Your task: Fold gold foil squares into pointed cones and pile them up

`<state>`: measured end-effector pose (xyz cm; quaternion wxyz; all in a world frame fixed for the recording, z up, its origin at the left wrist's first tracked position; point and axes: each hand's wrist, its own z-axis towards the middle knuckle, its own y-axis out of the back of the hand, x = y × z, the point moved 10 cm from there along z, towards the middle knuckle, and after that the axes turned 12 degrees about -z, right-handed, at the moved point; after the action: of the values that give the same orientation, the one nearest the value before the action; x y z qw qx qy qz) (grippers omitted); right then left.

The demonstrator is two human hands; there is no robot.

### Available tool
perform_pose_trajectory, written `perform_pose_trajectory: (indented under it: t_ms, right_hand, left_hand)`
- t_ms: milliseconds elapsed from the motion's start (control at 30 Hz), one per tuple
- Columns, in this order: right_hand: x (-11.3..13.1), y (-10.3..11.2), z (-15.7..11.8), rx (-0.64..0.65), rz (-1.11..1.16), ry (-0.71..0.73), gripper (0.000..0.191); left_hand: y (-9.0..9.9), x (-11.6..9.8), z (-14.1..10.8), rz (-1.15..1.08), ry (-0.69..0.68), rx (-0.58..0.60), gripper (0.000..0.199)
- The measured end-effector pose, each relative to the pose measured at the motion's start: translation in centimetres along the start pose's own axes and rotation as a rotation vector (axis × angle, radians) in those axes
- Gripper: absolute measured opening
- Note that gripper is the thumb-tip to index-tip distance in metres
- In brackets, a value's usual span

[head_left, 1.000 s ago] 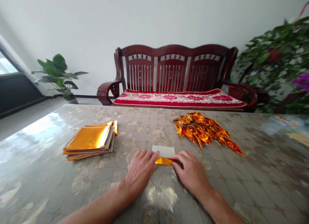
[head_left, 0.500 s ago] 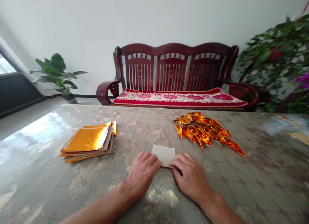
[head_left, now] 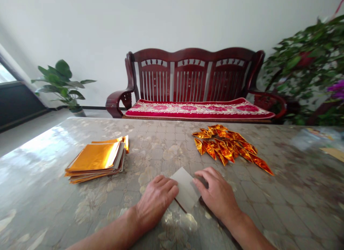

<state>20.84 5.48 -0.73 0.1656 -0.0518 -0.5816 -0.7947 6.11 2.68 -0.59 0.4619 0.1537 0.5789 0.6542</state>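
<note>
Dark-red carved wooden bench (head_left: 190, 74) with a red-and-cream floral seat cushion (head_left: 199, 111), against a plain white wall (head_left: 80, 27), between a broad-leafed potted plant (head_left: 60, 79) on the window side and a dense leafy shrub (head_left: 303, 60) at far right. In the foreground, a long table under a glossy clear cover (head_left: 80, 142), mottled floral pattern beneath, bright with window glare. On its left half, a squared stack of gold foil sheets (head_left: 95, 157), edges slightly fanned, well apart from both hands. On its right half, a loose pile of folded gold foil triangles (head_left: 224, 146), points aimed every way, one long piece (head_left: 262, 164) trailing rightward. Between the two, toward the table's near side, a pale rectangular card (head_left: 185, 190), now at a slant instead of square to the table edge as a moment ago, one corner toward the wearer, a thin dark edge (head_left: 180, 205) along its lower left side. No gold strip in sight at the card, anything beneath it hidden. Left hand (head_left: 157, 203) at the card's left edge, fingers (head_left: 168, 183) curled low and touching it; right hand (head_left: 217, 194) at its right edge, fingertips (head_left: 198, 181) on the card. Narrow gap between the hands, about the card's width; pinch or mere pressure impossible to tell.
</note>
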Motion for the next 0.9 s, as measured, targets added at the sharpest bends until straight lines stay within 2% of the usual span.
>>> perform_pose_trajectory:
  t_ms: [167, 300, 400, 467, 633, 767, 900]
  right_hand:
    - [0.8, -0.7, -0.2, 0.07, -0.114, 0.0, 0.011]
    - [2.0, -0.5, -0.5, 0.081, -0.087, 0.019, 0.006]
    - [2.4, -0.3, -0.5, 0.069, -0.037, 0.033, 0.001]
    - [2.3, -0.3, -0.5, 0.069, 0.019, 0.033, 0.009]
    - [1.0, -0.9, -0.2, 0.1, 0.296, -0.021, 0.022]
    - [-0.1, -1.3, 0.1, 0.091, 0.475, -0.029, 0.03]
    - [0.8, -1.2, 0.3, 0.083, 0.518, 0.106, 0.048]
  left_hand:
    - [-0.1, -0.8, 0.0, -0.054, -0.056, 0.009, 0.013]
    - [-0.5, -1.7, -0.3, -0.015, 0.027, 0.074, 0.009]
    - [-0.7, -2.3, -0.6, -0.003, 0.089, 0.103, 0.036]
    - [-0.9, -2.6, -0.5, 0.016, 0.101, 0.122, 0.042]
    - [-1.0, -2.4, 0.0, 0.042, 0.109, 0.164, 0.013]
    - [-0.4, -1.7, 0.0, -0.003, 0.087, 0.132, 0.018]
    - [0.5, -0.6, 0.0, -0.074, 0.062, 0.084, 0.022]
